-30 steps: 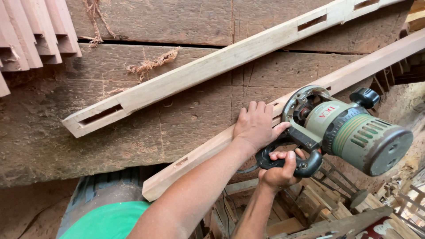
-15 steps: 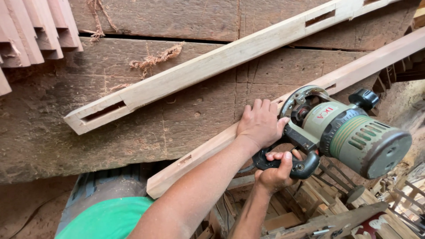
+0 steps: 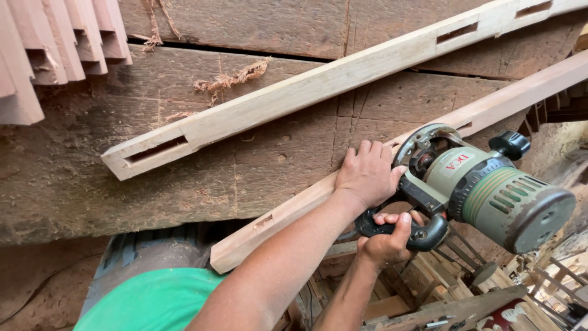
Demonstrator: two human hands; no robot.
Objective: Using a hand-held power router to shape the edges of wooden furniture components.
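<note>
Left hand (image 3: pixel 367 175) is lying flat, fingers spread and open, pressing on the near wooden rail (image 3: pixel 294 211) right beside the base of the router (image 3: pixel 484 187); it is gripping nothing, just bearing down on the wood. Right hand (image 3: pixel 389 239) is sitting lower, just under the left, and is closing around the black handle (image 3: pixel 422 236) of the router, fingers wrapping it from below. Router is tipping on its side, its round metal base facing the rail's edge and touching or nearly touching it, motor body and black knob (image 3: pixel 511 144) pointing away to the right. So the tool is lying directly right of both hands, with the right hand carrying it and the left hand steadying the workpiece next to the base. Rail's long axis is running diagonally, from low near the green shirt (image 3: pixel 153 300) up to the far right corner, with a small slot (image 3: pixel 263 220) cut near its lower end, left of the left hand. Second rail (image 3: pixel 318 83) is lying parallel above it, well apart from the hands, showing a mortise slot (image 3: pixel 156 149) at its near end. Both rails are resting on the rough dark plank desk (image 3: pixel 92 184). Stacked pale slats (image 3: pixel 55 43) are sitting in the top-left corner, and wood offcuts (image 3: pixel 429 282) are lying below the desk.
</note>
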